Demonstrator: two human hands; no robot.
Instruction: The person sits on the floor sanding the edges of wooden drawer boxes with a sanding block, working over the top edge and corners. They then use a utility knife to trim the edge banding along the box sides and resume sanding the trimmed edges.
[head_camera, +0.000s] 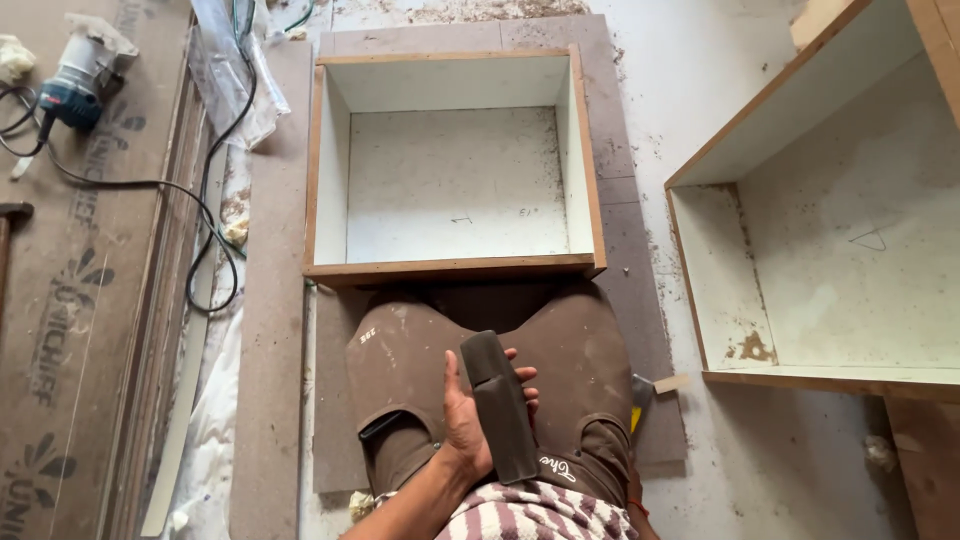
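Striped cloth (540, 512), maroon and white, shows at the bottom edge, above the brown shorts (410, 365) of the person sitting on the floor. The left hand (468, 418) lies palm up in the lap, closed around a dark flat pouch (500, 410). Its thumb is on the near side and its fingertips (524, 398) curl over the far side. The pouch stands tilted, its top end pointing at the box ahead. The right hand is out of view. As I judge it, the step in hand is simply a firm hold on the pouch, with nothing yet touching the box.

Small white lettering marks the shorts at the left thigh and at the hem beside the pouch. A wood chip (671, 383) lies just past the right knee.

Touching the knees, an open wooden box (455, 267) with white inside walls rests on a grey-brown board (272, 330); faint pencil marks sit on its bottom. A second, larger box (735, 378) stands to the right, also pencil-marked.

Along the left edge lie brown sheets (70, 300) printed with pale leaf motifs and lettering. At the far left corner are a blue-grey power tool (75, 85), its black cable (205, 230) and a clear plastic bag (228, 70).
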